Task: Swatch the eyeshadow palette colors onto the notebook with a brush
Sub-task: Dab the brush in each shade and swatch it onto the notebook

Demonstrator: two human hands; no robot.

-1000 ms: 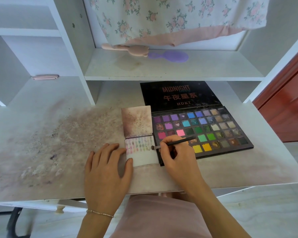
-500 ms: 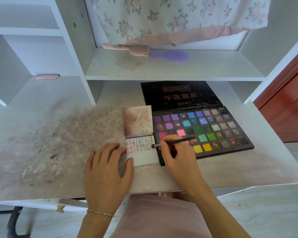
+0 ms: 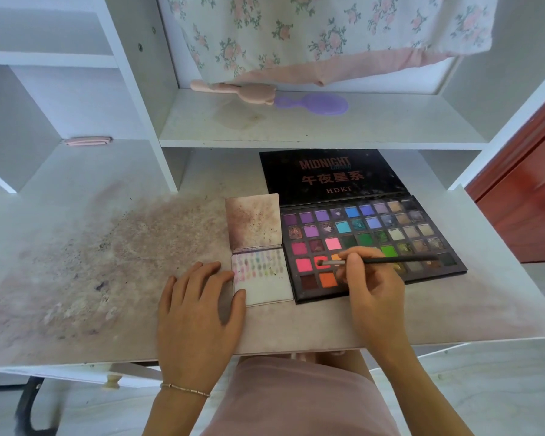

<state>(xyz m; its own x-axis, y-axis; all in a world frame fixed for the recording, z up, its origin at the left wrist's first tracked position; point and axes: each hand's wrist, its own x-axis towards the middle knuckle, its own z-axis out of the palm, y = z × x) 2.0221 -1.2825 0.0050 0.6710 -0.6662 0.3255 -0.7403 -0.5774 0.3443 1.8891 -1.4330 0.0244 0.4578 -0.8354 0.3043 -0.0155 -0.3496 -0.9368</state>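
Observation:
An open black eyeshadow palette (image 3: 390,234) with several coloured pans lies on the desk, its lid flat behind it. To its left lies a small open notebook (image 3: 265,287) whose lower page carries rows of pastel swatches near its top. My right hand (image 3: 372,287) grips a thin black brush (image 3: 390,261). The brush tip rests in a red pan in the palette's lower left part. Flat on the desk, my left hand (image 3: 199,306) has its thumb pressed on the notebook's lower left corner.
The desk top (image 3: 107,262) is stained with powder to the left of the notebook. A shelf (image 3: 296,127) above holds a pink brush (image 3: 233,89) and a purple hairbrush (image 3: 315,103). A floral cloth hangs over it. A small pink object (image 3: 87,141) lies at the back left.
My right hand has carried the brush tip rightward from the notebook's right edge into a red pan of the palette. The left hand has stayed on the notebook.

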